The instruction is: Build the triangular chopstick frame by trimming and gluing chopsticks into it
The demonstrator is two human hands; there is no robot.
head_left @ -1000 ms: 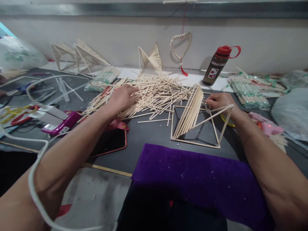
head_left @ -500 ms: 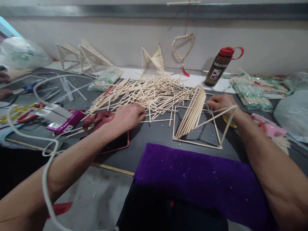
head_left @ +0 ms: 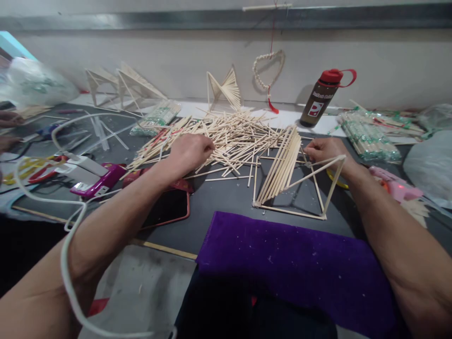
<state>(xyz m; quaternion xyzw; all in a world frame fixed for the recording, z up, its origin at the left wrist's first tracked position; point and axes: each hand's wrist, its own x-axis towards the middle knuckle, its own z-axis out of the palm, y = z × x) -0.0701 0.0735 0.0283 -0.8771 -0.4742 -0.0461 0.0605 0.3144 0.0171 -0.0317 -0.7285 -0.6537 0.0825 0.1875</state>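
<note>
My left hand (head_left: 190, 151) is over the near left side of a loose pile of thin wooden sticks (head_left: 240, 129). Its fingers are pinched together, and whatever they hold is hidden. At the far right corner of a wooden stick frame (head_left: 291, 213), my right hand (head_left: 326, 154) has its fingertips closed on the frame. Angled sticks, laid side by side like a fan, fill the frame's left part; its right side is an open triangle. The frame stands on the dark table.
A purple cloth (head_left: 282, 254) covers my lap. Left lie a phone (head_left: 167, 207), a purple glue gun (head_left: 99, 181) and a looping white cable (head_left: 65, 263). A pink glue gun (head_left: 395, 183), bagged sticks (head_left: 370, 136) and a bottle (head_left: 319, 101) are right. Finished stick shapes (head_left: 226, 89) lean behind.
My left hand has moved up and away from me, from beside the pile onto its near edge. My right hand and the stick frame stay in place.
</note>
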